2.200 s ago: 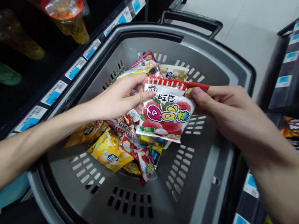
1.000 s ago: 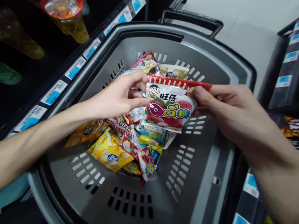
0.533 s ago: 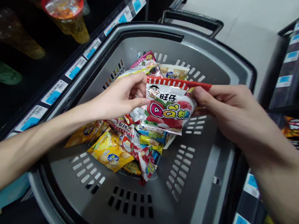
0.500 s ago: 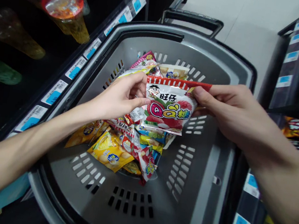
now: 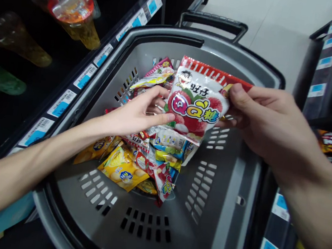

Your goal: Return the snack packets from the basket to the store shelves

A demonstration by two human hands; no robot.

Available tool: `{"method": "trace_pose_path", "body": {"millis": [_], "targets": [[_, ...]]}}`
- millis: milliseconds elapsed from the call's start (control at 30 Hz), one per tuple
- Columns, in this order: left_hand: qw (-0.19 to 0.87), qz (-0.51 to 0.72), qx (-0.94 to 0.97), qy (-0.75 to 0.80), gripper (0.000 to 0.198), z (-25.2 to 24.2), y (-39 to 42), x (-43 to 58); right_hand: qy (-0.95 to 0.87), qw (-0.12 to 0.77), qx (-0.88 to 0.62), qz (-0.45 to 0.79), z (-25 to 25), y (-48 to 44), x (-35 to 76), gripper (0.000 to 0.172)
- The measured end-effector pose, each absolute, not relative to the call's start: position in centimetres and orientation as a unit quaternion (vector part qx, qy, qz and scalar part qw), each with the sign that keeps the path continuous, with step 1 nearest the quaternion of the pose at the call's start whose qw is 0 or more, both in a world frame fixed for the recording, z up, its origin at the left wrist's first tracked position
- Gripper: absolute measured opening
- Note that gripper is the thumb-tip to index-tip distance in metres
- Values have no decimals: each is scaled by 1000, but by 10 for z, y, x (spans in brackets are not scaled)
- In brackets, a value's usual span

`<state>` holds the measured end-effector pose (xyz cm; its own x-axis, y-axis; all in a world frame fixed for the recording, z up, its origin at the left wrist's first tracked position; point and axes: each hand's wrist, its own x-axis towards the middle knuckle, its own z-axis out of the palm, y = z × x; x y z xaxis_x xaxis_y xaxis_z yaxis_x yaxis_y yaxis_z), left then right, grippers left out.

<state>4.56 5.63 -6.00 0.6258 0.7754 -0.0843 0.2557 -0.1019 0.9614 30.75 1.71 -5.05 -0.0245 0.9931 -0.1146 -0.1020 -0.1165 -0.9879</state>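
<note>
My right hand (image 5: 264,116) grips the right end of a white and red bag of QQ gummy candy (image 5: 198,104), thumb in front and fingers behind. The bag is tilted, its red striped top edge sloping down to the right. At its lower left edge, my left hand (image 5: 143,111) has its thumb across the front and its other fingertips partly hidden behind. Below lies a heap of small snack bags in the grey shopping basket (image 5: 200,242), among them a yellow bag (image 5: 122,167) and a red and white gummy bag (image 5: 163,180).
A black handle (image 5: 213,21) stands up at the basket's far end. To the left runs a shelf edge with price tags (image 5: 62,101), with jelly cups (image 5: 74,8) behind it. More tagged shelves (image 5: 317,90) with snack packs flank the right side. Pale floor (image 5: 274,28) shows beyond.
The gummy bag has moved up and right and tilted, its left end raised. Both hands have shifted slightly right with it. The heap in the basket looks unchanged.
</note>
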Motion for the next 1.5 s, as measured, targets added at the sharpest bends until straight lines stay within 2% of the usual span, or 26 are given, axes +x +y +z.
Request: {"method": "trace_pose_path", "body": {"millis": [100, 200, 633, 1000, 1167, 1333, 1433, 1500], "targets": [[539, 241, 719, 366, 64, -71, 52, 43, -427, 521, -491, 553, -48, 17, 306, 34], [504, 258, 743, 357, 79, -76, 53, 40, -414, 521, -502, 552, -44, 18, 305, 32], [197, 261, 901, 284, 68, -44, 86, 45, -363, 535, -485, 589, -48, 38, 314, 20], [133, 271, 919, 254, 49, -29, 143, 57, -318, 561, -461, 610, -49, 76, 332, 14], [66, 236, 950, 193, 68, -28, 149, 69, -278, 540, -451, 654, -44, 80, 339, 25], [-36, 153, 976, 149, 74, -24, 135, 101, -300, 488, -404, 713, -39, 79, 336, 25], [-12, 94, 978, 185, 77, -13, 123, 115, -317, 505, -391, 701, -42, 78, 338, 28], [92, 108, 960, 242, 76, -5, 117, 116, -319, 521, -401, 683, -47, 80, 341, 43]]}}
